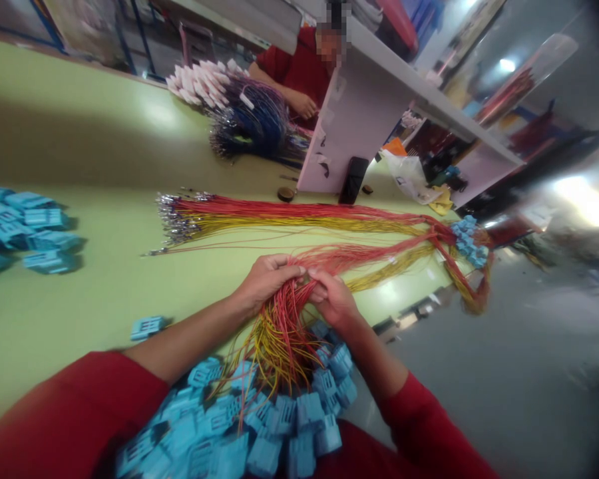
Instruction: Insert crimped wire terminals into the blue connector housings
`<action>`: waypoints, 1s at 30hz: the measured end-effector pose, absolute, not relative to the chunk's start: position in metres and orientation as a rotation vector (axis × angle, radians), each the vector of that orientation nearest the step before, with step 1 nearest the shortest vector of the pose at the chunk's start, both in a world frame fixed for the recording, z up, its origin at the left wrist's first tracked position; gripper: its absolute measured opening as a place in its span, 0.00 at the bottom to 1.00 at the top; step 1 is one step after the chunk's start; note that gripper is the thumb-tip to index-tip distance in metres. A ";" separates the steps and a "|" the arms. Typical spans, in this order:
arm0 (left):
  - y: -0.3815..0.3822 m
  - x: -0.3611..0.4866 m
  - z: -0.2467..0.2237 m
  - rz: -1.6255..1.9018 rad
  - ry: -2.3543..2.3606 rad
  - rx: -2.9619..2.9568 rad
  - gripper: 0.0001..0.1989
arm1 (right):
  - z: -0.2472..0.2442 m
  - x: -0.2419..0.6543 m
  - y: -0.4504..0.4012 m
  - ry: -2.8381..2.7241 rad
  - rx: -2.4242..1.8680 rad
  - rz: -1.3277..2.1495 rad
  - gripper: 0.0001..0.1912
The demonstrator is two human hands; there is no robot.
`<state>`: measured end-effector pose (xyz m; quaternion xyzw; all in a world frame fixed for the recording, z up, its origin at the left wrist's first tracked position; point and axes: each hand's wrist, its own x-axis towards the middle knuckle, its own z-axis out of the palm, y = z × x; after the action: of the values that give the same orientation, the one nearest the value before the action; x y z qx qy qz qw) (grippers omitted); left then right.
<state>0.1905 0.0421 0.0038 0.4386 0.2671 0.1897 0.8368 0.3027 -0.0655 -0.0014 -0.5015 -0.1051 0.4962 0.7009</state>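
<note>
Your left hand (268,283) and right hand (335,296) grip red and yellow wires (282,322).
Both are curled closed, thumb tips close together, with the wires bunched before you at the tabletop (100,159); blue connectors (282,414) crowd below, nearer your body.

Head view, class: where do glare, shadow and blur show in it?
Head view: glare whitens part of the green tabletop at upper left, and a bright patch burns out at far right; head view: soft shadows edge the blue connectors at left; head view: the grey floor looks smeared, the red and yellow wires near centre clearer.
</note>
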 end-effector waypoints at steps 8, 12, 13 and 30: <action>0.041 0.191 0.002 0.391 0.565 0.917 0.15 | 0.000 0.304 -0.065 -0.182 -1.034 1.126 0.08; 0.041 0.192 0.004 0.396 0.554 0.918 0.16 | -0.001 0.305 -0.064 -0.155 -1.051 1.141 0.11; 0.041 0.192 0.005 0.399 0.552 0.920 0.16 | -0.001 0.305 -0.063 -0.148 -1.050 1.138 0.12; 0.039 0.192 0.004 0.432 0.564 0.934 0.15 | 0.004 0.301 -0.065 -0.116 -1.017 1.088 0.09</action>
<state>0.1922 0.0391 0.0039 0.4408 0.2662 0.2038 0.8326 0.3013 -0.0648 0.0037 -0.4624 -0.0527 0.4948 0.7339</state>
